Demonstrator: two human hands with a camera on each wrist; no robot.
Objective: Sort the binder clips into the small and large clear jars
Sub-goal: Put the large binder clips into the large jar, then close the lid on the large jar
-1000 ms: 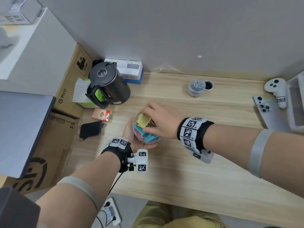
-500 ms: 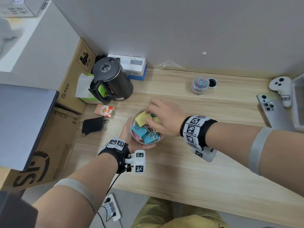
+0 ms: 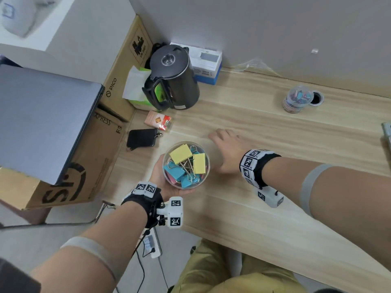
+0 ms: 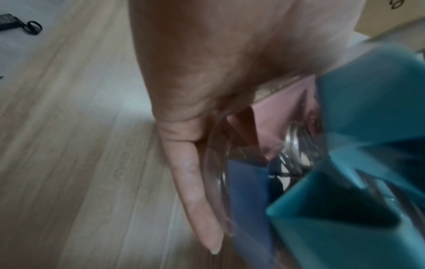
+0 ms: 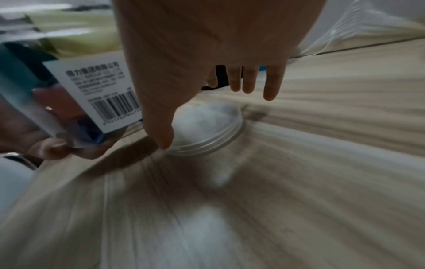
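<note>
My left hand [image 3: 157,176] grips the large clear jar [image 3: 208,159] from the left and below, near the table's front edge. Yellow binder clips [image 3: 181,153] and blue ones [image 3: 174,171] lie inside it, with pink ones underneath. The left wrist view shows teal clips [image 4: 368,109] through the jar wall beside my finger [image 4: 195,182]. My right hand [image 3: 227,153] hovers just right of the jar, fingers straight and holding nothing. In the right wrist view its thumb is by a clear lid [image 5: 207,129] lying on the table. The small jar [image 3: 297,100], with small coloured clips in it, stands at the back right.
A black kettle [image 3: 172,78], an orange packet [image 3: 158,121] and a black pouch [image 3: 142,138] sit left of the jar. Cardboard boxes [image 3: 84,144] wall the left side. A cable hole [image 3: 316,98] is beside the small jar. A phone's edge [image 3: 387,132] shows far right.
My right hand has come out of the large jar's mouth and moved right, over the table. My left hand still holds the jar, now uncovered.
</note>
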